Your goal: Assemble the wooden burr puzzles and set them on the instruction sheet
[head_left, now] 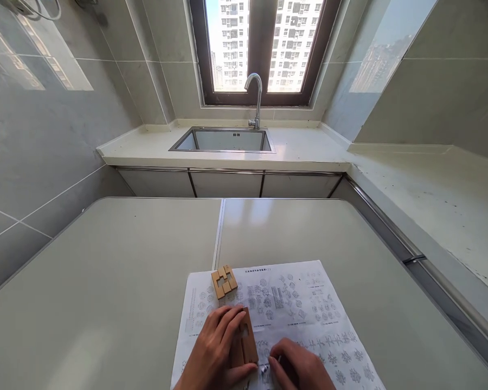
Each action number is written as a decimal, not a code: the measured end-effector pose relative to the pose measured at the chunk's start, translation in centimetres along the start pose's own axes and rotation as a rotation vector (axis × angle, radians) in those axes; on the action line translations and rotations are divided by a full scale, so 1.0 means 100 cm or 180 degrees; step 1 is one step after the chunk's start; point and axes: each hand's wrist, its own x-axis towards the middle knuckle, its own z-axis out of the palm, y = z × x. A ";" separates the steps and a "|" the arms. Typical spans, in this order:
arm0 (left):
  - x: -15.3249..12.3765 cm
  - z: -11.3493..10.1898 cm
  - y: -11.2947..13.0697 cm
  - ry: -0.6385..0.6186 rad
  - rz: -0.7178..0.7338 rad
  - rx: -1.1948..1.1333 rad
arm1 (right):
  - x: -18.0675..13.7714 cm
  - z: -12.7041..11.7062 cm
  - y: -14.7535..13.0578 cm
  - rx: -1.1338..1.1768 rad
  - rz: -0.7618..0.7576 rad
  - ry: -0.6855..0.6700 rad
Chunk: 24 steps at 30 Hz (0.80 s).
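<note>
Left hand (217,349) on wooden block (244,342)

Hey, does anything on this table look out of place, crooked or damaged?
Nothing looks damaged or spilled. The printed sheet lies slightly askew on the table. One wooden puzzle piece sits apart on it, another lies under the left hand; the right hand rests on the paper.

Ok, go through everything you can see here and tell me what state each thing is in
Left hand: resting on the wooden pieces, fingers spread.
Right hand: curled on the printed sheet.
Wooden block: assembled, lying apart on the sheet.
Printed sheet: flat on the table.
Tap: no water running.
Sink: looks empty.
Window: shut.
</note>
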 end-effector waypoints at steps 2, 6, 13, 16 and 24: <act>0.004 0.008 0.002 -0.0068 0.0031 -0.0105 | 0.001 0.000 -0.001 0.0003 0.0022 -0.0025; 0.002 0.012 -0.002 -0.0044 -0.0002 -0.0179 | 0.004 0.000 -0.003 0.0011 0.0133 -0.0090; -0.024 -0.011 -0.013 -0.0016 -0.0432 0.0070 | 0.004 0.009 -0.005 0.0045 0.0229 -0.0131; -0.030 -0.016 -0.014 -0.0037 -0.0530 0.0102 | 0.004 0.015 -0.003 -0.0128 0.0184 -0.0391; -0.031 -0.014 -0.015 0.0037 -0.0420 0.0143 | 0.013 0.013 -0.006 -0.0522 0.0269 -0.0737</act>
